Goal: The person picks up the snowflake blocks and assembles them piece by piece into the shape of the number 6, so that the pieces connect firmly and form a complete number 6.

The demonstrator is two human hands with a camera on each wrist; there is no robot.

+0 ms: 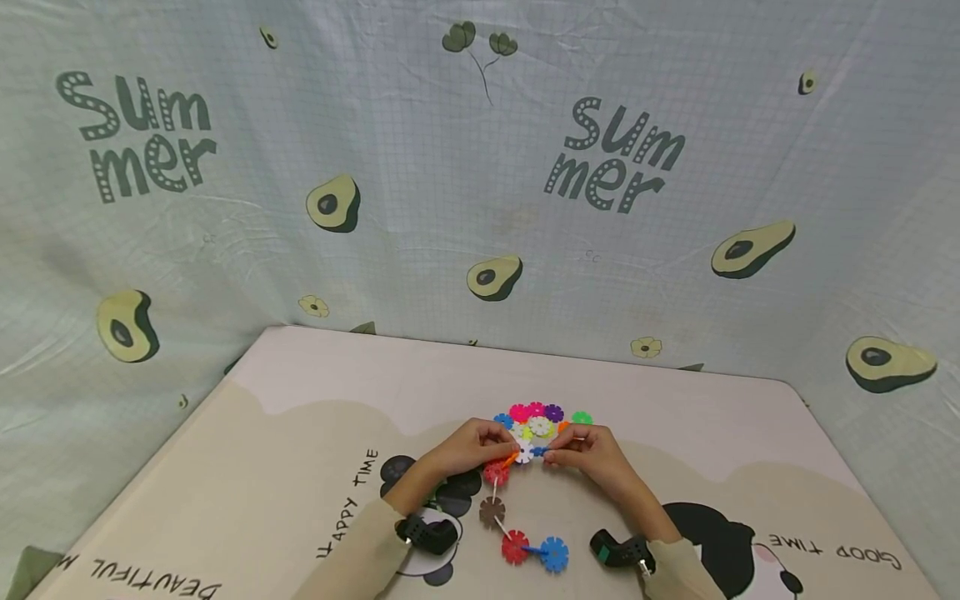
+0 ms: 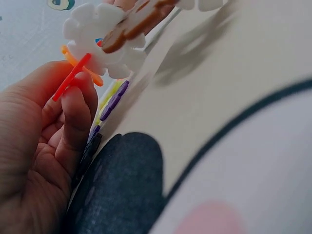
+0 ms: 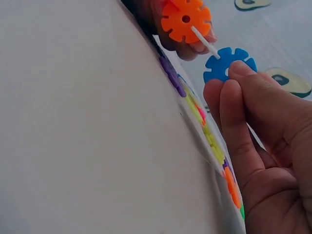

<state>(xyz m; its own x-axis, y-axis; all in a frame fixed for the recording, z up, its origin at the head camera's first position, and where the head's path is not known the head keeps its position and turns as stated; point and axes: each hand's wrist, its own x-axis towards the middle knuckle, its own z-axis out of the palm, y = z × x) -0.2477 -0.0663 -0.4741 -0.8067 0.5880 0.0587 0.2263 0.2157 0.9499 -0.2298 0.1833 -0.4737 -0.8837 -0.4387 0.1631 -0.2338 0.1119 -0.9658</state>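
Note:
My left hand (image 1: 477, 443) pinches an orange notched plastic disc (image 3: 178, 32) in a chain of interlocking snowflake discs. Right beside those fingers is a red disc (image 2: 71, 78), seen edge-on in the left wrist view. A white disc (image 1: 524, 452) slots onto the orange one and lies between the two hands. On its other side is a blue disc (image 3: 218, 67), gripped between the thumb and fingers of my right hand (image 1: 592, 454). The chain trails down from the left hand through a brown disc (image 1: 492, 512) and a red disc (image 1: 515, 547) to a blue end disc (image 1: 555, 554).
Loose discs in several colours, among them a purple one (image 1: 553, 412) and a green one (image 1: 582, 418), lie just beyond the hands. The table's cover (image 1: 300, 467) carries printed pandas and words. A patterned curtain (image 1: 420, 150) rises behind its far edge.

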